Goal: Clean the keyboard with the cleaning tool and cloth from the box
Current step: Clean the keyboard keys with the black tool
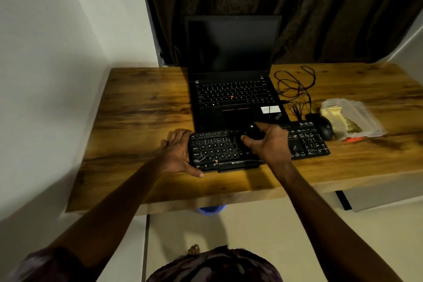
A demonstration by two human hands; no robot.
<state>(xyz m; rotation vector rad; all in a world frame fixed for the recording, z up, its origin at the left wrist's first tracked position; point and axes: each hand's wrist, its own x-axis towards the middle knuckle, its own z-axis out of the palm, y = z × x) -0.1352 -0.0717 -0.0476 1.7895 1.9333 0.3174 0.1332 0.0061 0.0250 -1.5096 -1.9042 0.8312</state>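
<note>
Looking down on a wooden desk [142,110] in dim light. Steadying a black keyboard [217,149], lying at centre frame, with the left hand [176,153]: fingers straight and spread against its left end, thumb lying along the front edge. Gripping a small, dark, rounded tool [253,131] in the right hand [267,146], fingers curled round it, over the middle keys; not showing whether its tip is touching them. Sitting at right of frame, past a mouse [322,127]: the clear box [357,121], with a yellowish cloth [332,114] seemingly inside. Standing just behind the keyboard, at upper centre: an open laptop [231,94], loose cable [295,84] coiling to its right.

Probably risking these slips:
- pressing too hard and popping or jamming a key
- shoving the keyboard back into the laptop's front edge, the left hand bracing only one end
- sweeping dust rearward onto the laptop keys
- swinging the right hand outward and knocking the mouse or box
- snagging the cable when reaching right for the cloth
- missing crumbs between the dark keys, likely, in such weak light
</note>
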